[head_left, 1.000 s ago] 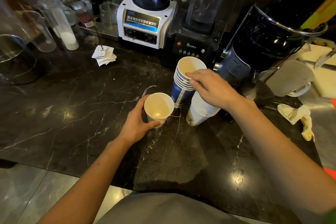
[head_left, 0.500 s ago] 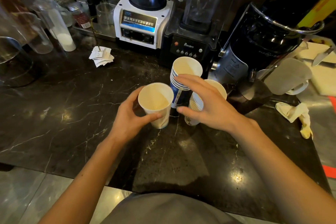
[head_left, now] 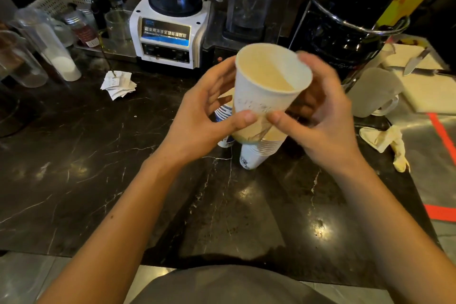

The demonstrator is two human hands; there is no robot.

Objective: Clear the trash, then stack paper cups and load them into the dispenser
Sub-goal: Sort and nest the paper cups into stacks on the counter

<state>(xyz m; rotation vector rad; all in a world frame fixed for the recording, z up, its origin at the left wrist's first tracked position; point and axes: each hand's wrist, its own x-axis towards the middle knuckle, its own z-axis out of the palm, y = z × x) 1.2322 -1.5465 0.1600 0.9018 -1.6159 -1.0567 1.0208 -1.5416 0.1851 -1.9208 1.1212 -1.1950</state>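
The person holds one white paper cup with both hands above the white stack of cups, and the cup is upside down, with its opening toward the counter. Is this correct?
Not quite. The head view shows the paper cup with its opening up and tilted toward the camera, not upside down. The rest holds: the left hand and the right hand both grip it above the white stack.

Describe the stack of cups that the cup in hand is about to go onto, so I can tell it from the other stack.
Start at the white blender base at the back of the black marble counter. In front and right of it, both hands hold a single paper cup in the air. Directly under it stands the white stack; the other stack, left behind the left hand, has blue print.
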